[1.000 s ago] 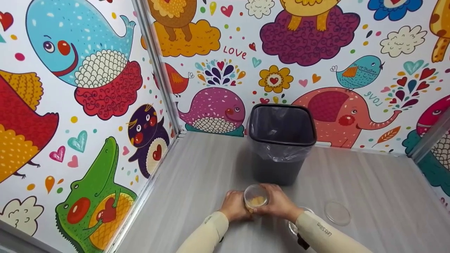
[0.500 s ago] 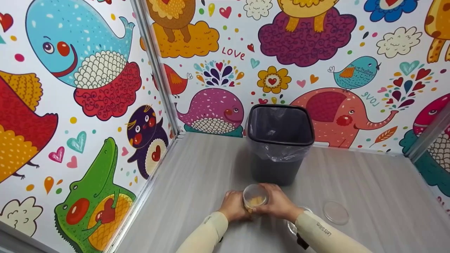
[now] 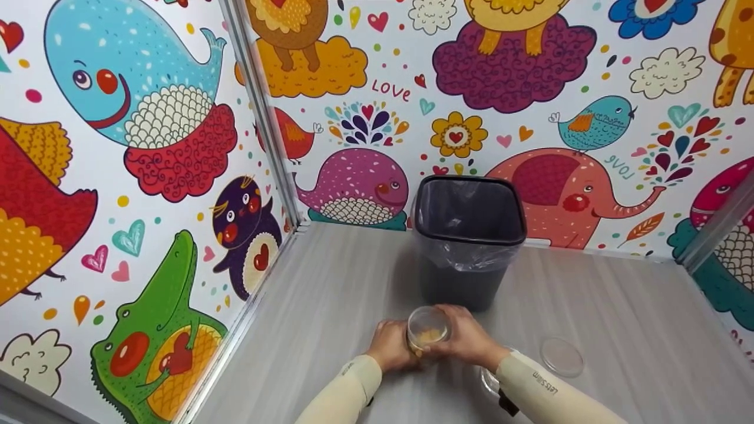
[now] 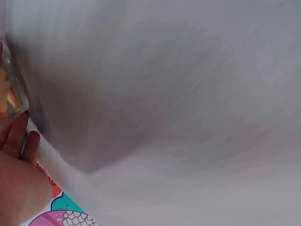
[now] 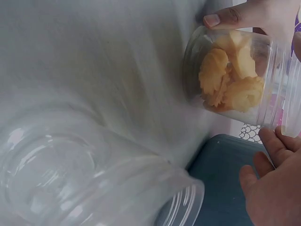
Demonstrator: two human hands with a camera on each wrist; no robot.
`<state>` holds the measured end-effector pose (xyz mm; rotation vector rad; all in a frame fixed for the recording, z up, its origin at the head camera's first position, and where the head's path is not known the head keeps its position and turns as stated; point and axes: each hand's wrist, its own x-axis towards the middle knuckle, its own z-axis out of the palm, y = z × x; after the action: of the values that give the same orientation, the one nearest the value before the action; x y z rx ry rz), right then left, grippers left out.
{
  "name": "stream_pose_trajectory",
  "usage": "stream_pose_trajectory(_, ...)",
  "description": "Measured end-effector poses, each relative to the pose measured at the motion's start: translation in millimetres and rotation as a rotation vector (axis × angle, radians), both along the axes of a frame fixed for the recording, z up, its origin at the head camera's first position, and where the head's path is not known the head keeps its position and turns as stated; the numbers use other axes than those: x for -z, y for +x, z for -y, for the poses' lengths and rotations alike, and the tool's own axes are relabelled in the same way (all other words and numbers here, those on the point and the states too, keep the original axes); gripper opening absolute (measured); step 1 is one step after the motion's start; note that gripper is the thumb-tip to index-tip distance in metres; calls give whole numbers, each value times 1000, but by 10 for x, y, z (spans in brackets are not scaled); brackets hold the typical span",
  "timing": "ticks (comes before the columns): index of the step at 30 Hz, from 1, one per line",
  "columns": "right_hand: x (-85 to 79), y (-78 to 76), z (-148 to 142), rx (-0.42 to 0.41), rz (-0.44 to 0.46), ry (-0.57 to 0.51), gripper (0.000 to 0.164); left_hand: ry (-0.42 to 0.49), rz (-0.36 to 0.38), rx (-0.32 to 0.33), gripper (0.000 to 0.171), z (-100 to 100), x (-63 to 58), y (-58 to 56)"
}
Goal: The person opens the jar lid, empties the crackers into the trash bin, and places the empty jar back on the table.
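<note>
In the head view my left hand [image 3: 391, 344] and right hand [image 3: 465, 335] meet around a clear plastic jar [image 3: 428, 321] just in front of the bin. Pale yellow, ruffled pieces [image 5: 230, 82], like chips or dried fruit, lie in the jar. My left hand grips the jar's body, its thumb on the side wall in the right wrist view. A clear ribbed lid [image 5: 292, 99] is at the jar's mouth, pinched by my right hand; whether it is still seated cannot be told. In the left wrist view only the jar's edge and part of the left hand show.
A dark bin [image 3: 465, 282] with a clear liner stands behind the hands. A second clear jar [image 5: 89, 174] lies by the right forearm, partly hidden in the head view. A loose round clear lid [image 3: 562, 356] lies at the right. Patterned walls bound the grey table [image 3: 330, 277].
The right hand has turned and lifted very slightly at the jar's top. The left hand keeps its hold, and the other things stay in place.
</note>
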<state>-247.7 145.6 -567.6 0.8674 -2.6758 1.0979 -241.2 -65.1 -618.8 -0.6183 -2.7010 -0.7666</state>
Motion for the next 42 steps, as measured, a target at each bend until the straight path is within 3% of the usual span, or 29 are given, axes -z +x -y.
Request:
stream_pose_trajectory(7,-30,-8,-124,23,14,-16,85,-22,5,8,58,7,-7,-5)
stream_pose_trajectory(14,-40,-40,-278,52,2,-21,87,-32,61,5,66,13,8,-2)
stream_pose_trajectory(26,-35,-58,-603,69,75,-28,88,-27,36,10,66,3,-2,6)
stream_pose_trajectory(35,-3,-145,-952,166,130,3,86,-44,38,12,69,16,-3,3)
stream_pose_trajectory(42,10,-193,-1174,189,193,-14,85,-50,63,3,68,14,-7,-1)
